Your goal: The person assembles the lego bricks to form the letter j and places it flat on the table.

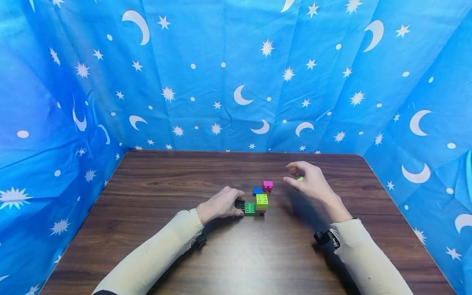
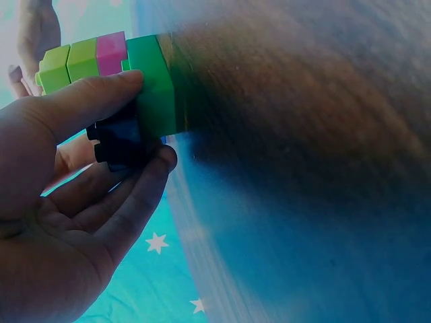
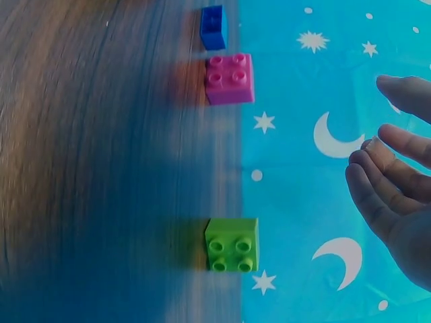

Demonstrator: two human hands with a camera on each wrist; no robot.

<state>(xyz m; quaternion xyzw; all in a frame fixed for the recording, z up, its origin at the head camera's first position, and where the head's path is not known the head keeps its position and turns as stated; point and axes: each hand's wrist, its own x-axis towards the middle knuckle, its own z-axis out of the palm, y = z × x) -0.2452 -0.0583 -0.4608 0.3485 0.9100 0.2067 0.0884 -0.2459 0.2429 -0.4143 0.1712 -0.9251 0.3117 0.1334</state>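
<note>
The left hand [image 1: 222, 203] pinches a black block [image 1: 240, 205] between thumb and fingers, the thumb tip also reaching the green block [image 1: 249, 208] joined to it. That green block runs out to the right of the hand, and at its far end stand a pink block [image 2: 111, 54] and, above it, two lime blocks [image 1: 262, 199]. The right hand [image 1: 310, 182] holds nothing; its fingers are loosely bent in the air, well apart from the joined blocks. Near it, partly hidden behind it in the head view, a loose lime block [image 3: 232, 245] sits on the counter [image 1: 228, 262]. Beyond the joined blocks lie a blue block [image 1: 257, 191] and, just beside it, a loose pink block [image 1: 267, 186].
</note>
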